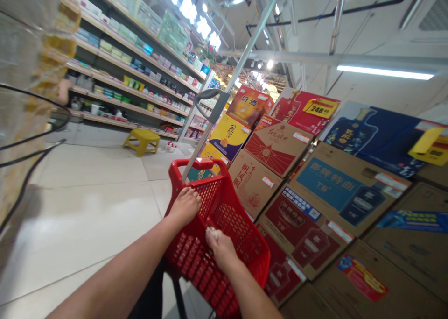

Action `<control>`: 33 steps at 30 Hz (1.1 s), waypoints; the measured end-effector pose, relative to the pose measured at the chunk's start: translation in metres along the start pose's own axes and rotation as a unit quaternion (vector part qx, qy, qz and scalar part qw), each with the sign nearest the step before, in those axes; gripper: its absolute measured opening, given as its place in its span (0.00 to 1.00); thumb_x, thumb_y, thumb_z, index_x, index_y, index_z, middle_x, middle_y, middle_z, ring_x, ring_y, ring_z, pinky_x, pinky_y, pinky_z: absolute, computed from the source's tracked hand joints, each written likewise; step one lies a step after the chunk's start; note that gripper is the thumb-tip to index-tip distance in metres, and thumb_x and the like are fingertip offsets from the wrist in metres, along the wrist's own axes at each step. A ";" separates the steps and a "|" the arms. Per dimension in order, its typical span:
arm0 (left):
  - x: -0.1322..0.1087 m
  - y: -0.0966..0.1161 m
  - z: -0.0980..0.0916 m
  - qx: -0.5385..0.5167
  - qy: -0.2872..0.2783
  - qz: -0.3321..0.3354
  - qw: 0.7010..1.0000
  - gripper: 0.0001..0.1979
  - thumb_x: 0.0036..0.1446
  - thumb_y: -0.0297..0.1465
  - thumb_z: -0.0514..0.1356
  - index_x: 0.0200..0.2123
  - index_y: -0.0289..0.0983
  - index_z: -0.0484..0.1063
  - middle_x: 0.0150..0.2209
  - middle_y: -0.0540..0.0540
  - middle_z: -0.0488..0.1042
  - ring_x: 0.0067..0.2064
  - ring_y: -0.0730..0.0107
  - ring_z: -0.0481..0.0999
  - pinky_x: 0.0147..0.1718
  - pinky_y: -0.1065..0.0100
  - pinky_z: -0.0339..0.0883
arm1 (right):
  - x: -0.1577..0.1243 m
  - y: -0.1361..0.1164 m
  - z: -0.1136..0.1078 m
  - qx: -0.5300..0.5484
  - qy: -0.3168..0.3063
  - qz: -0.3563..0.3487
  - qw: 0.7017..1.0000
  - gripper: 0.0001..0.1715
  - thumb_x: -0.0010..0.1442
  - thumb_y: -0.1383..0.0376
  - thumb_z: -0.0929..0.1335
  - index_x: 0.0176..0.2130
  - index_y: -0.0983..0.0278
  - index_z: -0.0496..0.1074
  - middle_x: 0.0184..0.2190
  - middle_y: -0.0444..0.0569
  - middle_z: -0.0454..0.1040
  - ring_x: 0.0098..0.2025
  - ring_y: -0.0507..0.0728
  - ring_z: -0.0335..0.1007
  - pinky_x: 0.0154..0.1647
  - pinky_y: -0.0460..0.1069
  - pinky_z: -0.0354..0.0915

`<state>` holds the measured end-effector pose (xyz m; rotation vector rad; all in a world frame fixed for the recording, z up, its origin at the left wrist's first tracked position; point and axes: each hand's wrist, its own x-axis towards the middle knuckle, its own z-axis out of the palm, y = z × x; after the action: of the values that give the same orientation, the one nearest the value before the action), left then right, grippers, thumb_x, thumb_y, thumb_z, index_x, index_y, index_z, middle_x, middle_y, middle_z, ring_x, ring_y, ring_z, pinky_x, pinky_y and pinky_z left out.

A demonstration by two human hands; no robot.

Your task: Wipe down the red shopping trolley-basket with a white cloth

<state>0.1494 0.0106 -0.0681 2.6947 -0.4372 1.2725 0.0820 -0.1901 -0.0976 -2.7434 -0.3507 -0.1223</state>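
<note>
While left hand (185,207) grips basket (219,207), tag (321,108) reads 248

To my right, printed cardboard liquor cartons (325,202) rise in a stacked slope, with a yellow price tag (321,108) on one near the top. Across the tiled floor (94,165), at upper left, goods fill long store shelves (129,81), with a yellow plastic stool (142,140) near their foot. A fluorescent tube (385,72) glows at upper right.
</note>
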 end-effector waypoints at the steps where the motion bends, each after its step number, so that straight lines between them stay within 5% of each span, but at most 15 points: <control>1: 0.000 0.000 0.000 0.000 -0.001 0.000 1.000 0.12 0.59 0.26 0.50 0.28 0.37 0.71 0.31 0.43 0.73 0.42 0.61 0.69 0.54 0.58 0.54 | 0.000 0.000 0.001 -0.026 0.013 -0.009 1.000 0.18 0.65 0.55 0.59 0.44 0.62 0.69 0.34 0.50 0.76 0.36 0.59 0.74 0.34 0.48 0.63; 4: 0.000 0.000 0.001 0.002 -0.003 0.001 1.000 0.11 0.59 0.26 0.50 0.28 0.37 0.71 0.30 0.43 0.73 0.42 0.61 0.69 0.53 0.58 0.55 | -0.002 -0.001 0.005 -0.106 0.062 -0.033 0.992 0.19 0.64 0.62 0.59 0.53 0.63 0.64 0.41 0.55 0.74 0.41 0.61 0.73 0.40 0.50 0.64; 10: 0.000 0.000 0.002 0.008 -0.007 0.002 1.000 0.12 0.60 0.26 0.50 0.29 0.37 0.71 0.31 0.44 0.73 0.43 0.62 0.68 0.54 0.58 0.54 | 0.001 0.004 -0.003 -0.032 -0.002 -0.016 0.999 0.23 0.66 0.53 0.56 0.39 0.62 0.71 0.30 0.50 0.75 0.34 0.58 0.74 0.33 0.47 0.64; 13: -0.001 0.000 0.003 0.011 -0.002 0.003 1.000 0.11 0.60 0.27 0.50 0.29 0.37 0.71 0.32 0.44 0.73 0.44 0.61 0.68 0.54 0.58 0.54 | -0.004 0.008 -0.004 -0.068 0.016 -0.058 0.996 0.17 0.64 0.59 0.59 0.48 0.61 0.68 0.36 0.50 0.75 0.38 0.59 0.73 0.37 0.48 0.65; 16: -0.001 0.000 0.003 0.007 0.004 0.000 1.000 0.11 0.60 0.27 0.50 0.29 0.37 0.71 0.32 0.44 0.73 0.44 0.61 0.68 0.54 0.58 0.54 | -0.012 0.012 0.000 -0.112 0.050 -0.086 0.989 0.26 0.62 0.66 0.60 0.59 0.59 0.59 0.43 0.53 0.73 0.42 0.60 0.73 0.40 0.50 0.65; 21: 0.000 -0.001 0.004 0.002 0.002 0.001 1.000 0.12 0.60 0.27 0.49 0.28 0.38 0.70 0.30 0.45 0.72 0.42 0.62 0.68 0.55 0.59 0.54 | -0.016 0.019 0.000 -0.080 0.010 0.004 0.997 0.21 0.65 0.52 0.57 0.44 0.61 0.70 0.32 0.51 0.76 0.35 0.60 0.75 0.34 0.50 0.66; 26: 0.001 -0.001 0.005 -0.015 0.005 -0.003 1.000 0.12 0.60 0.27 0.50 0.28 0.38 0.70 0.30 0.44 0.72 0.42 0.62 0.68 0.55 0.59 0.54 | -0.017 0.021 -0.001 -0.180 0.071 -0.073 0.978 0.18 0.65 0.61 0.58 0.51 0.62 0.66 0.40 0.53 0.74 0.40 0.60 0.73 0.40 0.51 0.66; 31: 0.001 0.000 0.006 -0.022 0.000 -0.005 1.000 0.13 0.60 0.28 0.49 0.28 0.37 0.70 0.30 0.44 0.72 0.42 0.62 0.68 0.55 0.58 0.53 | -0.015 0.024 -0.003 -0.126 0.029 -0.028 0.991 0.18 0.64 0.54 0.59 0.40 0.62 0.71 0.30 0.50 0.76 0.32 0.58 0.74 0.32 0.48 0.65; 33: 0.002 0.001 0.005 -0.034 -0.001 -0.009 0.999 0.12 0.60 0.27 0.49 0.27 0.37 0.70 0.30 0.44 0.72 0.42 0.62 0.68 0.54 0.58 0.54 | -0.015 0.024 -0.002 -0.157 0.039 -0.037 0.986 0.18 0.64 0.56 0.59 0.44 0.63 0.70 0.33 0.52 0.76 0.33 0.59 0.74 0.34 0.49 0.65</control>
<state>0.1539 0.0085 -0.0700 2.6384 -0.4465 1.2266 0.0736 -0.2156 -0.1060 -3.0247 -0.4442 -0.3291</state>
